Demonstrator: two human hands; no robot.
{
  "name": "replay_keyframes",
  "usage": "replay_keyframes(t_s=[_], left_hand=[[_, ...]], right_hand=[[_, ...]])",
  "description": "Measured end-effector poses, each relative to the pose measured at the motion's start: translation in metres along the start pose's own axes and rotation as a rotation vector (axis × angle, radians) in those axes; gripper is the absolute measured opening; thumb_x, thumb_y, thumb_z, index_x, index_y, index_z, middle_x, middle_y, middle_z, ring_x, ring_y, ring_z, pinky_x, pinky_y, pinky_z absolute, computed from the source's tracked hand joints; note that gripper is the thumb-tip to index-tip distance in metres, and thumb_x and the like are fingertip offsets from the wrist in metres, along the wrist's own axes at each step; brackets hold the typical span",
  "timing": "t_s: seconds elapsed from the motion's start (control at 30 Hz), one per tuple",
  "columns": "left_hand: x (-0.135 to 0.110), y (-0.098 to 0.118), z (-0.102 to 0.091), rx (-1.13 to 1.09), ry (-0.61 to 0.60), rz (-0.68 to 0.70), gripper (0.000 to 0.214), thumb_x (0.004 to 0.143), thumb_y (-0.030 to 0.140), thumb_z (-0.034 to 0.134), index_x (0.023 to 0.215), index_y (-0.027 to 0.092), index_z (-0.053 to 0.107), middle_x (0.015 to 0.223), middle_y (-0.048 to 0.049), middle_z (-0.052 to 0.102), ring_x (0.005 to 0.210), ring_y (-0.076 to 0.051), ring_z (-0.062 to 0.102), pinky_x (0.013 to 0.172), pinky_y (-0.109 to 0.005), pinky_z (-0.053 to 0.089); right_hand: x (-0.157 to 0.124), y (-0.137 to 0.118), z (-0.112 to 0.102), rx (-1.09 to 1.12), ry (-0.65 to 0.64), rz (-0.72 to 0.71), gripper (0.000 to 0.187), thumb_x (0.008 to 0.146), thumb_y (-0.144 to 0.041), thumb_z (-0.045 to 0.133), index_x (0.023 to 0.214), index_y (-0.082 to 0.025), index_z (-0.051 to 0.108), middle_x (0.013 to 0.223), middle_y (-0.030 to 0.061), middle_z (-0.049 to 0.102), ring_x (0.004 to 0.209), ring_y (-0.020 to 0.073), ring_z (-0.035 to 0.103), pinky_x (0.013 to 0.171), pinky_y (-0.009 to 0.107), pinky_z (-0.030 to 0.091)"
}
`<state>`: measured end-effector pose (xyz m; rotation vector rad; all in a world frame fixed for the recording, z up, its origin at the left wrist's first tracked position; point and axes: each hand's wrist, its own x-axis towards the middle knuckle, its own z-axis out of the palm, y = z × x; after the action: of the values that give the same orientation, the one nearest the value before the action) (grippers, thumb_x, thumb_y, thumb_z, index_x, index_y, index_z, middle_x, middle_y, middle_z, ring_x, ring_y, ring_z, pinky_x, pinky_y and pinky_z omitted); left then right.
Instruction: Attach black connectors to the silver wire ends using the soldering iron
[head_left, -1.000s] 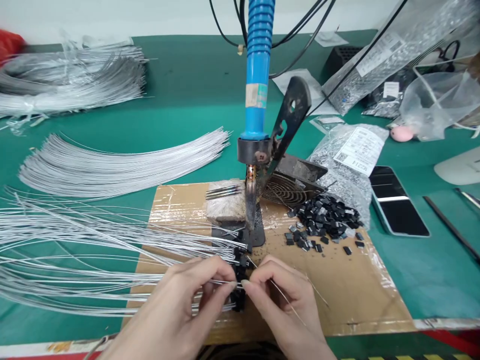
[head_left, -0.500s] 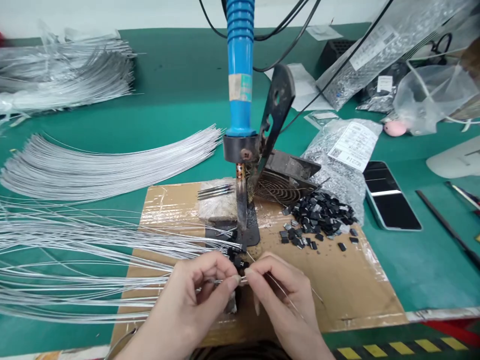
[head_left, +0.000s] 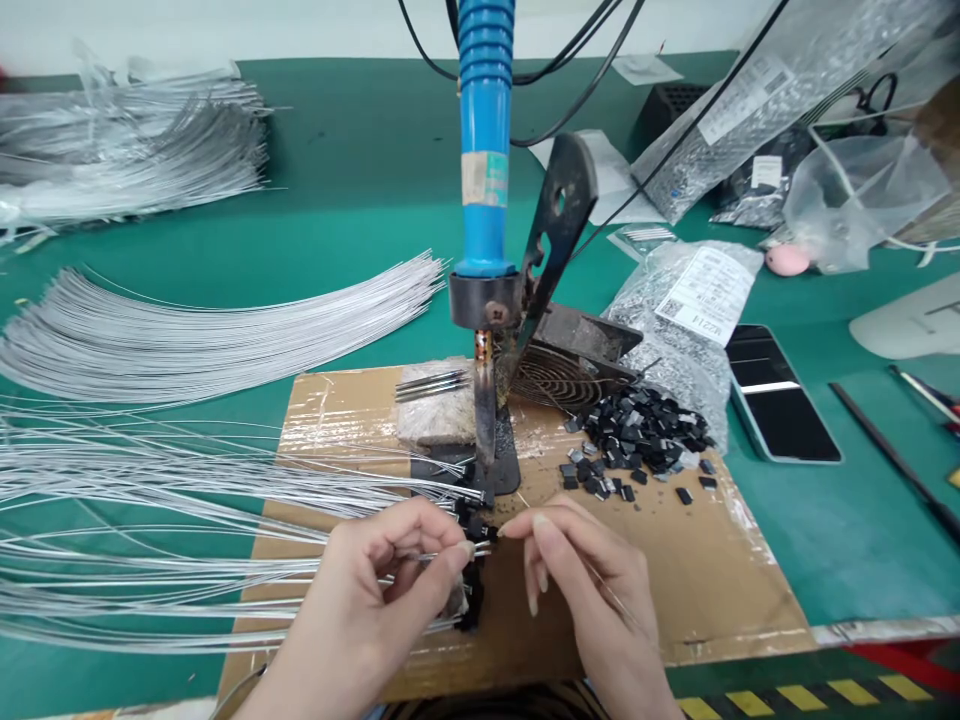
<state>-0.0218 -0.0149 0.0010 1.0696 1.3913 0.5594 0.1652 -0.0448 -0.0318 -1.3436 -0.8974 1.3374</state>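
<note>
My left hand (head_left: 382, 590) pinches the end of a thin silver wire (head_left: 225, 570) between thumb and forefinger, just left of a cluster of small black components (head_left: 472, 560) fixed on wire ends. My right hand (head_left: 577, 580) hovers just right of that cluster, thumb and forefinger pinched near a black component, with a fine wire running under the fingers. A blue-handled soldering iron (head_left: 484, 180) stands upright in a metal stand (head_left: 555, 260) right behind the hands, tip down on the cardboard sheet (head_left: 712, 590).
A loose pile of black components (head_left: 637, 440) lies on the cardboard to the right. Bundles of silver wires (head_left: 225, 330) fan across the green table on the left. A phone (head_left: 780, 400), plastic bags (head_left: 697, 310) and cables lie at the right.
My right hand's fingers have drawn slightly away to the right from my left hand's pinch. The view has shifted a little; the hands stay by the black cluster.
</note>
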Motion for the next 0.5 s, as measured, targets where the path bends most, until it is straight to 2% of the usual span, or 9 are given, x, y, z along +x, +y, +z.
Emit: replay_keyframes(t_s=[0.1, 0.23, 0.37, 0.5], left_hand=[[-0.001, 0.003, 0.002, -0.020, 0.021, -0.007, 0.023, 0.090, 0.039, 0.076, 0.078, 0.020, 0.071, 0.064, 0.0037, 0.054, 0.060, -0.012, 0.039, 0.056, -0.024, 0.030], [0.000, 0.001, 0.001, 0.025, -0.018, 0.041, 0.024, 0.094, 0.041, 0.072, 0.081, 0.021, 0.071, 0.065, 0.0030, 0.057, 0.060, -0.013, 0.042, 0.056, -0.024, 0.032], [-0.002, -0.001, 0.004, 0.079, 0.057, 0.095, 0.025, 0.096, 0.040, 0.070, 0.079, 0.021, 0.071, 0.065, 0.0018, 0.062, 0.061, -0.014, 0.048, 0.056, -0.023, 0.037], [-0.005, 0.000, 0.008, 0.089, 0.102, 0.125, 0.023, 0.095, 0.039, 0.070, 0.079, 0.022, 0.071, 0.066, 0.0015, 0.063, 0.058, -0.014, 0.048, 0.053, -0.023, 0.037]], right_hand=[[0.000, 0.000, 0.007, 0.044, -0.037, 0.045, 0.024, 0.100, -0.042, 0.071, 0.098, -0.026, 0.087, 0.076, 0.0003, 0.063, 0.056, 0.0104, 0.056, 0.053, 0.024, 0.043], [-0.002, 0.003, 0.017, 0.201, -0.087, 0.130, 0.020, 0.095, -0.042, 0.077, 0.094, -0.025, 0.088, 0.076, -0.0008, 0.062, 0.051, 0.0069, 0.055, 0.049, 0.021, 0.042], [-0.003, 0.005, 0.023, 0.343, -0.068, 0.189, 0.019, 0.090, -0.041, 0.083, 0.089, -0.024, 0.088, 0.070, -0.0025, 0.060, 0.043, 0.0049, 0.051, 0.043, 0.019, 0.040], [-0.003, 0.007, 0.025, 0.386, -0.048, 0.220, 0.021, 0.086, -0.043, 0.087, 0.086, -0.022, 0.088, 0.063, -0.0040, 0.058, 0.041, 0.0044, 0.046, 0.040, 0.019, 0.036]])
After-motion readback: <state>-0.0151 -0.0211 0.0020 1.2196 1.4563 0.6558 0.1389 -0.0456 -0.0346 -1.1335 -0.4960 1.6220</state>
